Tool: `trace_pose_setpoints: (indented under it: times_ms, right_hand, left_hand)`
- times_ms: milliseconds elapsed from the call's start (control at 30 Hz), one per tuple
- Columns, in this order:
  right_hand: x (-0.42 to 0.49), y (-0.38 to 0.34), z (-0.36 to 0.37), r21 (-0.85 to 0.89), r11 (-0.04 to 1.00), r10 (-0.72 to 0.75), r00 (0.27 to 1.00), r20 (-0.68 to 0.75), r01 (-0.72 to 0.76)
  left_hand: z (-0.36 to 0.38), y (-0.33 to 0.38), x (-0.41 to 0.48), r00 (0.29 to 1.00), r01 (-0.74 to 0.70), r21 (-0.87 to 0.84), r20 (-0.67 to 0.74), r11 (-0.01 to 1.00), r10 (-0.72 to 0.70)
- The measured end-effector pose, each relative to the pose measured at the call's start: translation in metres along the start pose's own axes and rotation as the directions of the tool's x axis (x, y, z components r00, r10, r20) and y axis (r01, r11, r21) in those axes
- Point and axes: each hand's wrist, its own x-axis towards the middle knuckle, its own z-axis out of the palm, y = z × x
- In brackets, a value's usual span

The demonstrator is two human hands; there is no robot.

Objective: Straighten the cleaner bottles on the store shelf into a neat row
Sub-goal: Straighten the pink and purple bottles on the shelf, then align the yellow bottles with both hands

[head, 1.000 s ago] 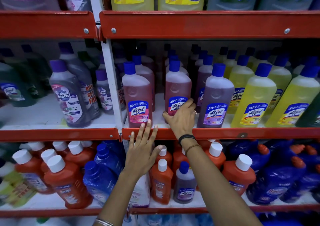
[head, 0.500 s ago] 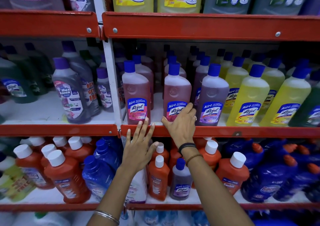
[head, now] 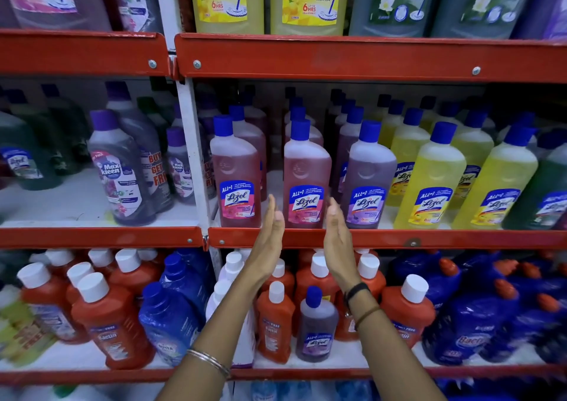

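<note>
On the middle shelf [head: 383,238] stands a front row of blue-capped cleaner bottles: a pink one [head: 236,173] on the left, a second pink one [head: 306,170], a purple one [head: 368,176], then yellow ones [head: 429,179]. My left hand [head: 271,231] is held edge-on, fingers straight, just left of the second pink bottle's base. My right hand [head: 336,231] mirrors it just to the right of that bottle. Both palms face the bottle. Neither hand holds anything, and I cannot tell whether they touch it.
More bottles stand in rows behind the front ones. Grey-purple bottles [head: 122,170] fill the left bay past a white upright [head: 191,155]. Large yellow and green jugs [head: 306,1] sit on the shelf above. Orange [head: 113,324] and blue [head: 475,308] bottles crowd the shelf below.
My right hand has come off the second pink bottle's label and turned edge-on. My left hand has risen from below the shelf lip to the bottle's left side.
</note>
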Motion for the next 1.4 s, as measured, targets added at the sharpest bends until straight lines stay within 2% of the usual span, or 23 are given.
trace_pose_setpoints:
  times_ms: [67, 167, 567, 633, 700, 767, 833, 867, 933, 1033, 1100, 1167, 1400]
  right_hand:
    - [0.000, 0.000, -0.001, 0.008, 1.000, -0.010, 0.998, 0.057, 0.009]
    - [0.001, 0.000, -0.002, 0.043, 0.999, -0.027, 0.997, 0.066, 0.024]
    - [0.003, 0.005, -0.008, 0.038, 0.997, -0.074, 0.995, 0.062, 0.072]
    - [0.003, 0.008, -0.011, 0.062, 0.993, -0.107, 0.993, 0.056, 0.103]
    - [0.000, 0.012, -0.016, 0.107, 0.980, -0.168, 0.986, -0.019, 0.169]
    - [-0.005, 0.013, -0.029, 0.132, 0.952, -0.252, 0.954, -0.163, 0.274]
    - [-0.004, 0.014, -0.046, 0.123, 0.923, -0.308, 0.892, -0.332, 0.365]
    - [-0.001, 0.013, -0.055, 0.119, 0.916, -0.310, 0.865, -0.394, 0.382]
    - [0.008, 0.013, -0.070, 0.142, 0.922, -0.271, 0.862, -0.428, 0.361]
    - [0.018, 0.016, -0.083, 0.220, 0.954, -0.136, 0.947, -0.292, 0.205]
    - [0.023, 0.015, -0.090, 0.307, 0.944, -0.060, 0.979, -0.193, 0.119]
    - [0.026, 0.015, -0.096, 0.335, 0.941, -0.008, 0.991, -0.137, 0.054]
    - [0.026, 0.014, -0.104, 0.315, 0.949, 0.011, 0.998, -0.057, 0.008]
  left_hand:
    - [0.001, 0.006, 0.006, 0.999, 0.004, -0.001, 0.046, 1.000, -0.004]
    - [0.003, 0.011, 0.007, 0.996, 0.015, 0.023, 0.083, 1.000, -0.017]
    - [0.006, 0.005, 0.011, 0.998, 0.014, -0.024, 0.062, 1.000, -0.012]
    - [0.015, 0.004, 0.010, 1.000, 0.008, -0.034, -0.002, 0.999, -0.008]
    - [0.029, 0.002, 0.006, 0.985, -0.064, -0.049, -0.164, 0.997, 0.055]
    - [0.048, 0.001, -0.001, 0.908, -0.185, 0.065, -0.370, 0.981, 0.196]
    - [0.067, 0.001, -0.006, 0.822, -0.297, 0.181, -0.451, 0.938, 0.347]
    - [0.077, 0.004, -0.007, 0.815, -0.350, 0.189, -0.422, 0.917, 0.398]
    - [0.093, 0.012, -0.005, 0.875, -0.386, 0.107, -0.272, 0.916, 0.400]
    - [0.111, 0.017, 0.009, 0.973, -0.218, -0.102, -0.102, 0.971, 0.208]
    - [0.117, 0.020, 0.018, 0.995, -0.088, -0.210, -0.074, 0.974, 0.074]
    - [0.121, 0.021, 0.025, 0.999, -0.014, -0.264, -0.049, 0.964, 0.001]
    - [0.125, 0.016, 0.026, 1.000, 0.021, -0.274, -0.015, 0.962, -0.026]
